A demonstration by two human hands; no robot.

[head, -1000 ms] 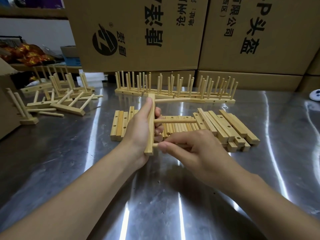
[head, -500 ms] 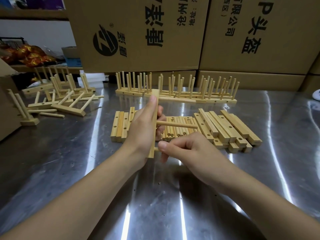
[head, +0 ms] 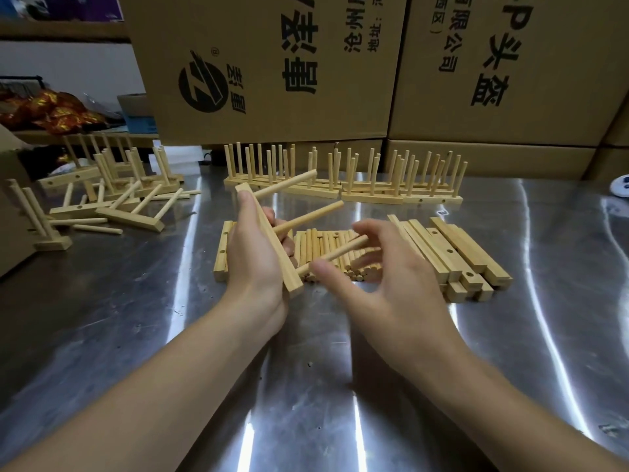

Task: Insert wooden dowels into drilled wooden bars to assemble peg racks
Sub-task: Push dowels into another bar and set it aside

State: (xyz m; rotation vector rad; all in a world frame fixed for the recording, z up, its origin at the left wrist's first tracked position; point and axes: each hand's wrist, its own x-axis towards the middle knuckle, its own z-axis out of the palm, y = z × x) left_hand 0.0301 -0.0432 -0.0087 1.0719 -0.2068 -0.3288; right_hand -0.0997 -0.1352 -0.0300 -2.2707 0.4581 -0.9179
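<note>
- Cardboard boxes (head: pixel 272 63): printed cartons stacked as a wall, well behind the dowel pile (head: pixel 326 253).
- Steel table (head: pixel 340 386): a reflective sheet-metal surface bearing the dowel pile and all other wooden parts.
- Finished racks (head: pixel 340 189): a row standing with pegs upright, directly behind the dowel pile and in front of the boxes.
- Tumbled racks (head: pixel 112 199): a loose heap of racks, some on their sides, with a few stray dowels, far to the left of the dowel pile.
- Drilled bars (head: pixel 452 253): square bars stacked just to the right of the dowel pile; a few more lay just to its left (partly hidden by the left hand).
- Dowel pile: loose round dowels lying side by side near the table's middle.
- Right hand (head: pixel 371 284): spread wide and gripping nothing, above the pile's near right edge; its fingers were blurred, so contact with the lowest dowel could not be told.
- Left hand (head: pixel 255 260): fingers wrapped round the held bar (head: pixel 272 243), raised over the pile's left edge.
- Held bar: tilted, near end lower.
- Three dowels (head: pixel 309 218): seated in the held bar, projecting rightward above the pile.
</note>
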